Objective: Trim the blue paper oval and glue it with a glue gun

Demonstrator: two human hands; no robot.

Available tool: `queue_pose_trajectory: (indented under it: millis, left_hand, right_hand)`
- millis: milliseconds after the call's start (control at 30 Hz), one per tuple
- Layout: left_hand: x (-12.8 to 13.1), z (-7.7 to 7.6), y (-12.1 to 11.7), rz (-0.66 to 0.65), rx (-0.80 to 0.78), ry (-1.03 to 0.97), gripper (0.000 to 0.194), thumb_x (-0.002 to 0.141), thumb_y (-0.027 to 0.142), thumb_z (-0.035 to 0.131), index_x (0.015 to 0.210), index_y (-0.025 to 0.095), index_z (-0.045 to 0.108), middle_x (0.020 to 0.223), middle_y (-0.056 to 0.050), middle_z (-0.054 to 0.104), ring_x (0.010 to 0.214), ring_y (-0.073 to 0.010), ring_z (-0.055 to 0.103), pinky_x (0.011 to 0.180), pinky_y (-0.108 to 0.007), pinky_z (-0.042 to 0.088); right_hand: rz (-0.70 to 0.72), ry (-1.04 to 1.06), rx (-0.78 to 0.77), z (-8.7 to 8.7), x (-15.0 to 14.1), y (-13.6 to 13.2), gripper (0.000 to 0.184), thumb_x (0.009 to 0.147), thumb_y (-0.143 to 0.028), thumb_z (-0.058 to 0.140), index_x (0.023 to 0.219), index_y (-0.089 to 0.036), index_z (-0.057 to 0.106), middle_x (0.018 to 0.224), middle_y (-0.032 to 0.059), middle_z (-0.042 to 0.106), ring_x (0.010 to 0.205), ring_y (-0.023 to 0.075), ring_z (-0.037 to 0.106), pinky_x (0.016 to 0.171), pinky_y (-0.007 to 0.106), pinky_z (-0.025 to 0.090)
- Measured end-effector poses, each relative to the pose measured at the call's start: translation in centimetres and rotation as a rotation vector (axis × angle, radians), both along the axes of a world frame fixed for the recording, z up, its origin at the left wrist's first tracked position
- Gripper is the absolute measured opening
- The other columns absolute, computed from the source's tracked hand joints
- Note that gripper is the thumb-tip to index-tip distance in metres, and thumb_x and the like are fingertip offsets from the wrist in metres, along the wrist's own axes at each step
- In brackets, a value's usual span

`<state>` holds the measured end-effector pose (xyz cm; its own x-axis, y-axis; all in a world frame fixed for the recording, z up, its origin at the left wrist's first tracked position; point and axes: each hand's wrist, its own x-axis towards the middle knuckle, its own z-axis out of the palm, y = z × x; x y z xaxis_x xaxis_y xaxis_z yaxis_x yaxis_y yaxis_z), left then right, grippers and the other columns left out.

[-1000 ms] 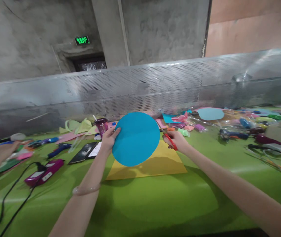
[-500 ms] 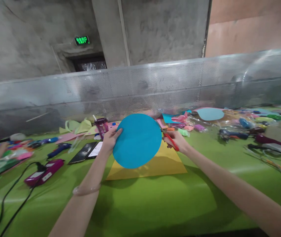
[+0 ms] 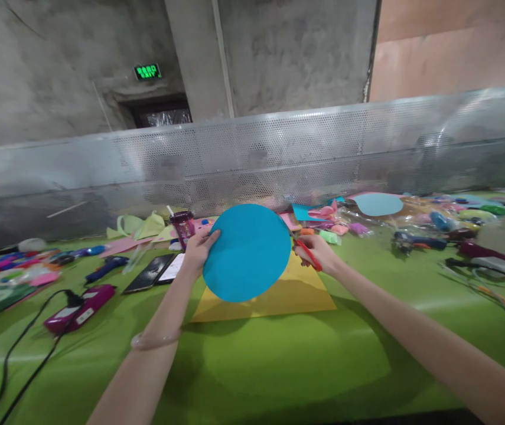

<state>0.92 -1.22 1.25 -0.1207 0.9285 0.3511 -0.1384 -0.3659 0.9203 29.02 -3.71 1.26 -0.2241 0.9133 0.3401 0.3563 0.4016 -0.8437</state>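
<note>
And here we are, the left hand [image 3: 198, 251] has the blue paper disc [image 3: 247, 254] pinched at its left edge, thumb on the near face, the other fingers mostly hidden around the back! The disc is tilted up to face us, right in the middle, raised over the yellow sheet [image 3: 299, 295] that lies on the green table [image 3: 279, 366]. Over to the right hand [image 3: 321, 254], and its fingers are curled around the red-handled scissors [image 3: 309, 255], the blades up by the disc's right edge; whether they touch the paper, I cannot tell from here! A pale bracelet [image 3: 155, 340] sits on the left forearm. Look past that left hand: a purple cup [image 3: 183, 227] with a straw standing upright, a black phone-like case [image 3: 149, 274] lying flat just beside it, then a blue glue gun [image 3: 106, 270] and a magenta power strip [image 3: 79, 309] farther left. And beyond the right hand, a pale blue paper oval [image 3: 378, 204] rests among the colourful clutter, the perforated metal panel [image 3: 256, 153] rising behind it all
</note>
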Motion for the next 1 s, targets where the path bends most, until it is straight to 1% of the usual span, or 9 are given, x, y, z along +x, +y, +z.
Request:
queue_pose_trajectory:
  millis: [133, 267, 400, 500, 667, 867, 1000]
  left_hand:
    - [0.0, 0.1, -0.1, 0.015, 0.000, 0.017, 0.049, 0.051, 0.045, 0.075, 0.089, 0.015, 0.066, 0.080, -0.009, 0.070, 0.072, -0.0254, 0.065, 0.062, -0.035, 0.053]
    - [0.0, 0.2, -0.2, 0.000, -0.016, 0.021, 0.050, 0.052, 0.045, 0.075, 0.091, 0.015, 0.065, 0.082, -0.008, 0.071, 0.074, -0.0253, 0.065, 0.063, -0.034, 0.053]
    - [-0.1, 0.3, -0.2, 0.009, -0.028, 0.011, 0.050, 0.051, 0.043, 0.077, 0.090, 0.015, 0.065, 0.081, -0.007, 0.071, 0.074, -0.0248, 0.065, 0.066, -0.035, 0.053]
    - [-0.1, 0.5, -0.3, 0.007, -0.040, 0.016, 0.050, 0.049, 0.043, 0.077, 0.089, 0.015, 0.066, 0.080, -0.007, 0.070, 0.074, -0.0243, 0.065, 0.069, -0.035, 0.053]
    - [0.0, 0.9, -0.9, 0.019, -0.072, 0.012, 0.053, 0.046, 0.044, 0.078, 0.089, 0.015, 0.065, 0.082, -0.007, 0.070, 0.079, -0.0255, 0.065, 0.071, -0.035, 0.052]
    - [-0.2, 0.8, -0.7, 0.023, -0.071, 0.024, 0.050, 0.049, 0.044, 0.077, 0.089, 0.016, 0.065, 0.081, -0.005, 0.070, 0.078, -0.0251, 0.065, 0.072, -0.036, 0.052]
    - [-0.3, 0.7, -0.5, 0.008, -0.068, 0.027, 0.048, 0.051, 0.043, 0.076, 0.091, 0.017, 0.065, 0.083, -0.005, 0.071, 0.078, -0.0251, 0.065, 0.070, -0.037, 0.052]
  right_hand:
    - [-0.015, -0.018, 0.007, 0.0, 0.0, -0.1, 0.013, 0.066, -0.025, 0.051, 0.057, -0.017, 0.045, 0.046, -0.0054, 0.042, 0.039, 0.0076, 0.044, 0.043, 0.023, 0.045]
    - [-0.035, -0.046, -0.008, 0.0, 0.0, 0.1, 0.013, 0.066, -0.025, 0.051, 0.058, -0.017, 0.046, 0.048, -0.0049, 0.043, 0.039, 0.0074, 0.045, 0.041, 0.022, 0.044]
    - [-0.043, -0.059, -0.030, -0.2, 0.2, 0.5, 0.012, 0.066, -0.025, 0.052, 0.058, -0.017, 0.046, 0.049, -0.0051, 0.042, 0.038, 0.0070, 0.045, 0.040, 0.021, 0.044]
    - [-0.038, -0.075, -0.033, -0.3, 0.4, 0.7, 0.014, 0.067, -0.027, 0.051, 0.059, -0.017, 0.046, 0.049, -0.0047, 0.043, 0.039, 0.0075, 0.045, 0.040, 0.022, 0.044]
    - [-0.036, -0.103, -0.018, -0.4, 0.6, 0.9, 0.017, 0.069, -0.029, 0.051, 0.058, -0.017, 0.045, 0.049, -0.0044, 0.043, 0.039, 0.0079, 0.046, 0.039, 0.021, 0.044]
    - [-0.026, -0.090, -0.010, -0.5, 0.6, 0.9, 0.017, 0.068, -0.027, 0.052, 0.057, -0.017, 0.044, 0.048, -0.0049, 0.041, 0.037, 0.0071, 0.045, 0.038, 0.021, 0.044]
    - [-0.042, -0.110, -0.007, -0.7, 0.7, 0.9, 0.016, 0.067, -0.028, 0.053, 0.058, -0.017, 0.045, 0.049, -0.0047, 0.042, 0.037, 0.0077, 0.046, 0.039, 0.023, 0.046]
